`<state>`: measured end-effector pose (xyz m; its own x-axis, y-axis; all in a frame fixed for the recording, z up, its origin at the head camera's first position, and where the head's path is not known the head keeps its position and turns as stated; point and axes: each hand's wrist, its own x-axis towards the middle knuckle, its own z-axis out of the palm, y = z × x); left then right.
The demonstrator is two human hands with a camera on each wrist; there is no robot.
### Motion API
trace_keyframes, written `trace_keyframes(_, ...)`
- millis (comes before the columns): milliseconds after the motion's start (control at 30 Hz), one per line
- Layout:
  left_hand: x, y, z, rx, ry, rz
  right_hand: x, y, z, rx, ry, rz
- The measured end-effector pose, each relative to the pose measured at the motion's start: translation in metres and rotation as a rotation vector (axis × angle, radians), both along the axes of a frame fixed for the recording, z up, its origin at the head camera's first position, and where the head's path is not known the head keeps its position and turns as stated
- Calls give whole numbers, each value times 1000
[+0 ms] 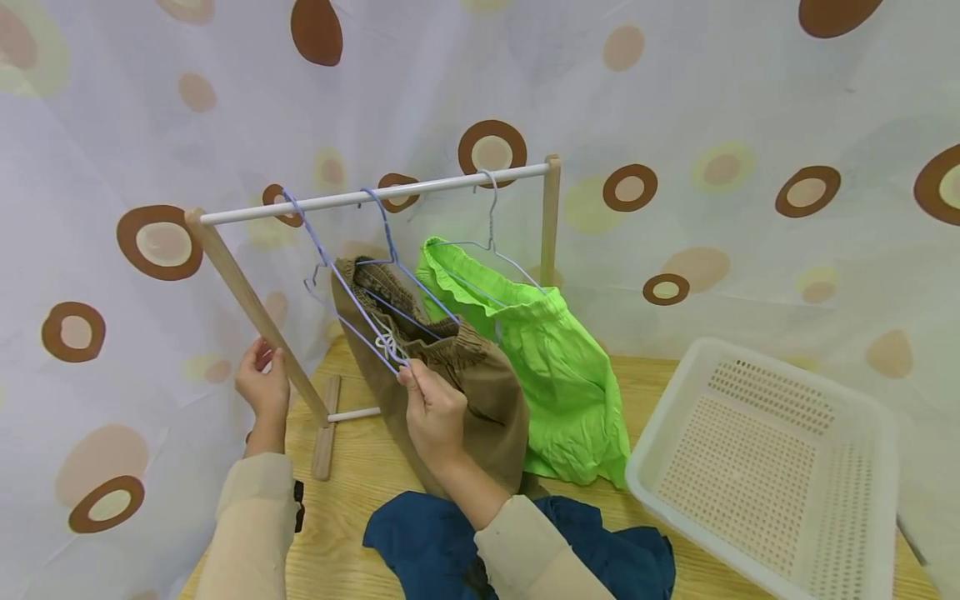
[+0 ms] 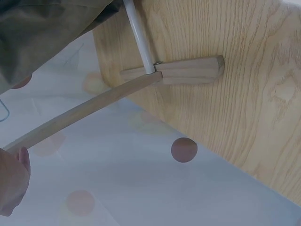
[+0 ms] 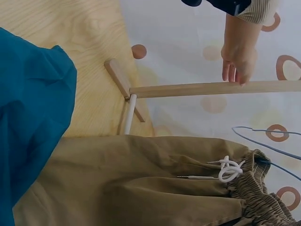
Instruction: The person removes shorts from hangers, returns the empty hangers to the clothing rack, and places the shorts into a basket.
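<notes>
My right hand pinches one end of a bare lilac-blue wire clothes hanger, whose hook reaches the white rail of a small clothes rack. Beside the rack's left wooden post is my left hand, fingers loosely bent; in the right wrist view its fingertips are right at the post. Brown pants with an elastic waist and a white drawstring hang on a second hanger, just behind my right hand. Bright green shorts hang farther right on another hanger.
A dark blue garment lies on the wooden table under my right forearm. At the right stands a white perforated plastic basket. The rack's wooden foot rests near the table's left edge, with a dotted curtain behind.
</notes>
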<state>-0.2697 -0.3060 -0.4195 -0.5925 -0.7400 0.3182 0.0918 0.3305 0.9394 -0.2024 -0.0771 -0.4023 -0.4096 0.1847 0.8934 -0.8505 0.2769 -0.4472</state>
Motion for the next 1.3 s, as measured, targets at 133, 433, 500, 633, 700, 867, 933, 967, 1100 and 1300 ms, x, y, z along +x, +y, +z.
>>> trace_keyframes(133, 1, 0, 0, 3, -8, -8, -2, -1, 3, -11, 12, 14)
trace_keyframes(433, 2, 0, -1, -10, -42, -7, 6, -4, -6, 46, -47, -9)
trace_keyframes(500, 2, -1, -2, -9, -43, -7, 8, -5, -10, 48, -65, -13)
trace_keyframes(633, 1, -1, -2, 11, -32, -7, 12, -8, -16, 53, -134, 56)
trace_keyframes(700, 1, -1, -1, 17, -30, -8, 16, -9, -19, 70, -179, 97)
trace_keyframes(867, 2, 0, 0, 12, -41, -16, 22, -8, -26, 116, -312, 167)
trace_keyframes(933, 2, 0, 1, 17, -39, -17, 24, -7, -27, 139, -358, 190)
trace_keyframes(967, 2, 0, 1, 19, -35, -16, 24, -7, -28, 151, -374, 198)
trace_keyframes(1100, 2, 1, 1, 26, -19, -15, 26, -3, -32, 200, -414, 200)
trace_keyframes(1300, 2, 2, -1, 28, -20, -46, 29, 12, -33, 303, -334, 91)
